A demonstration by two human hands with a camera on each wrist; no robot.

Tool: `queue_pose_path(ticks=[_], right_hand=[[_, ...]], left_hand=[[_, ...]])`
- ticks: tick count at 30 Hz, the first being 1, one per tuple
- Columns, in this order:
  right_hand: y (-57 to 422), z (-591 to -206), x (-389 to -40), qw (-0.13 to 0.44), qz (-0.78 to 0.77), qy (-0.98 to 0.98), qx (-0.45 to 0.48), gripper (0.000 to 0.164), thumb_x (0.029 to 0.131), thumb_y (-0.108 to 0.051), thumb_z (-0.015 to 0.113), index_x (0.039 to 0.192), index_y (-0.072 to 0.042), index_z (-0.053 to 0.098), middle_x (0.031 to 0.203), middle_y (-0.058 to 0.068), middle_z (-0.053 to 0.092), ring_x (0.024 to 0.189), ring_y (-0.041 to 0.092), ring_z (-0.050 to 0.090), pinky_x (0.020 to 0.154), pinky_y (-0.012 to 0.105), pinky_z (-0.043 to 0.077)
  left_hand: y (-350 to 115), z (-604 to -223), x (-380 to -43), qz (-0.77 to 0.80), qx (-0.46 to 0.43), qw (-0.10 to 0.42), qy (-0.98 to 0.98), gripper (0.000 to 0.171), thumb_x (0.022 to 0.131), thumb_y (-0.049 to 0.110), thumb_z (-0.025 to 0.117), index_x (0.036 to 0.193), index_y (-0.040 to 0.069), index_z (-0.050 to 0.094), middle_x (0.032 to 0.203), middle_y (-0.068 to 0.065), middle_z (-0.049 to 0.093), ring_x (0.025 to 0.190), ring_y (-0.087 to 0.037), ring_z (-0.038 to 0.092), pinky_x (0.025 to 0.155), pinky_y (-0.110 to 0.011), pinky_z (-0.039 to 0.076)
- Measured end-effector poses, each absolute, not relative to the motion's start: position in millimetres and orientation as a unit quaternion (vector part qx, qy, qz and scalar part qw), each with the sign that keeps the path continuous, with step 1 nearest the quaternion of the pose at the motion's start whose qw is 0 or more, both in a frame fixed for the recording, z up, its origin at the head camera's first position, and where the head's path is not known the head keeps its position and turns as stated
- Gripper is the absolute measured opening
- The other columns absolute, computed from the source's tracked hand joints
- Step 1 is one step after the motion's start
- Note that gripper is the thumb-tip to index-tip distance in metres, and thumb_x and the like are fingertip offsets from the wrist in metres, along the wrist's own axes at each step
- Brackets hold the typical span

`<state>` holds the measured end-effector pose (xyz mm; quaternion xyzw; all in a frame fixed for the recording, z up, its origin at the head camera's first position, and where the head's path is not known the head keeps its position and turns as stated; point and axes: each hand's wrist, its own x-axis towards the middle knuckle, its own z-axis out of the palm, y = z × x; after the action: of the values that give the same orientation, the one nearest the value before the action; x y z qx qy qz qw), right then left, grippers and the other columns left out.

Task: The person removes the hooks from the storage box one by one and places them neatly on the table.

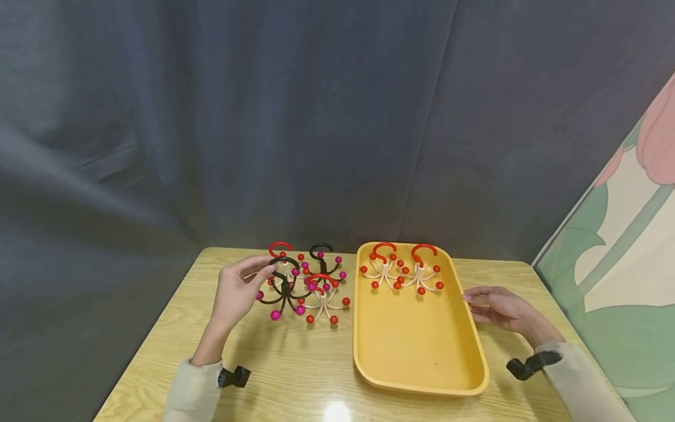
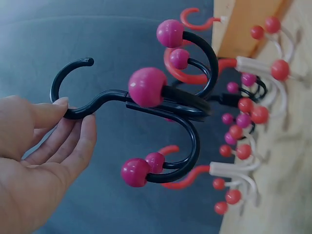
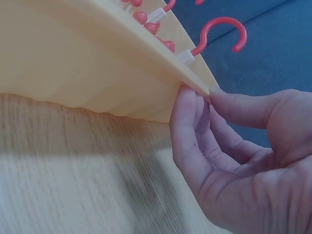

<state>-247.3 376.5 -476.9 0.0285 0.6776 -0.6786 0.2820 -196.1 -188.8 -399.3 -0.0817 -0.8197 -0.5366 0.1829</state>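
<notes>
Hanger (image 1: 285, 289), glossy black with magenta ball tips (image 2: 147, 87), pinched by left grip (image 1: 237, 291); right grip (image 1: 499, 308) pinches tray (image 1: 406, 346).

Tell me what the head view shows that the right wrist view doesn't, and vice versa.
Only the head view: the left hand holding a black hooked piece with pink balls, a second black one behind it, and the flower-patterned panel.

Only the right wrist view: the outer right side of the tray.

Both: the right hand pinching the tray's rim, red-hooked pieces inside it, the wood-grain table and the dark curtain.
</notes>
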Motion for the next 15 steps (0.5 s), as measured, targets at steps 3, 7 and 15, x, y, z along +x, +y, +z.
queue_pose_path(ticks=[3,7,15], right_hand=[[377,-476,-247,0.286,-0.683,0.672,0.029,0.012,0.108,-0.011,0.058,0.112,-0.012,0.069,0.101,-0.003,0.077,0.090,0.011,0.074,0.087,0.029,0.065],[377,-477,-246,0.288,-0.686,0.668,0.029,0.013,0.108,-0.011,0.058,0.112,-0.012,0.070,0.101,-0.002,0.077,0.090,0.011,0.074,0.087,0.030,0.065],[378,-478,-248,0.292,-0.691,0.661,0.019,0.016,0.109,-0.009,0.056,0.111,-0.013,0.071,0.102,-0.003,0.078,0.091,0.011,0.075,0.087,0.029,0.065]], left_hand=[[-191,-408,-197,-0.515,-0.074,0.178,-0.836,0.020,0.097,0.011,0.076,0.116,0.004,0.079,0.117,-0.014,0.080,0.104,-0.016,0.078,0.095,-0.034,0.063],[-192,-419,-200,-0.510,-0.070,0.173,-0.839,0.019,0.097,0.008,0.075,0.115,0.003,0.079,0.117,-0.016,0.079,0.106,-0.030,0.078,0.095,-0.037,0.063],[-197,-431,-208,-0.527,-0.058,0.158,-0.833,0.021,0.098,0.008,0.074,0.118,0.001,0.077,0.117,-0.019,0.079,0.110,-0.035,0.077,0.097,-0.040,0.062]])
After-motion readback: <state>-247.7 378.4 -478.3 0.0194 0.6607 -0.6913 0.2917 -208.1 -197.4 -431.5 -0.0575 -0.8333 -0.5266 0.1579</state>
